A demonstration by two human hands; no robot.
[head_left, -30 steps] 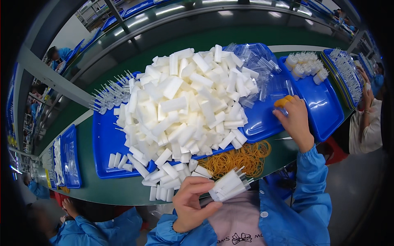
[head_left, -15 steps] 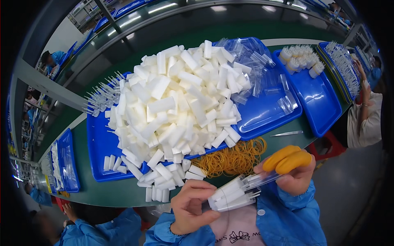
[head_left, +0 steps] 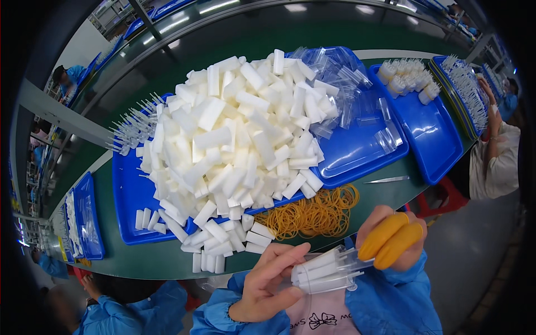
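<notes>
Two hands meet at the near edge of my view, both working on one bundle of white sticks point(head_left: 324, 272) half inside a clear plastic sleeve. My left hand point(head_left: 268, 285) grasps the bundle's left end between thumb and fingers, palm turned toward the right. My right hand point(head_left: 393, 240) grips the sleeve's right end; two of its fingers point(head_left: 385, 234) wear orange rubber cots. Both forearms are in blue sleeves, and the bundle is held in the air in front of my chest, nearer than the worktop point(head_left: 167, 259) edge.

Just beyond the hands, a loose heap of yellow rubber bands point(head_left: 312, 215) lies on the green worktop. To its right, well apart from my right hand, rest metal tweezers point(head_left: 388, 180).

Farther off, a large pile of white blocks point(head_left: 234, 139) fills a blue tray point(head_left: 131, 195) and spills over its near rim onto the worktop. At the tray's far right lie empty clear sleeves point(head_left: 340, 78); at its far left, thin white sticks point(head_left: 131, 131).

On the right, a second blue tray point(head_left: 432, 134) carries finished bundles point(head_left: 405, 78) at its far end. Beyond it, another person's arm point(head_left: 494, 131) reaches toward a further tray.
</notes>
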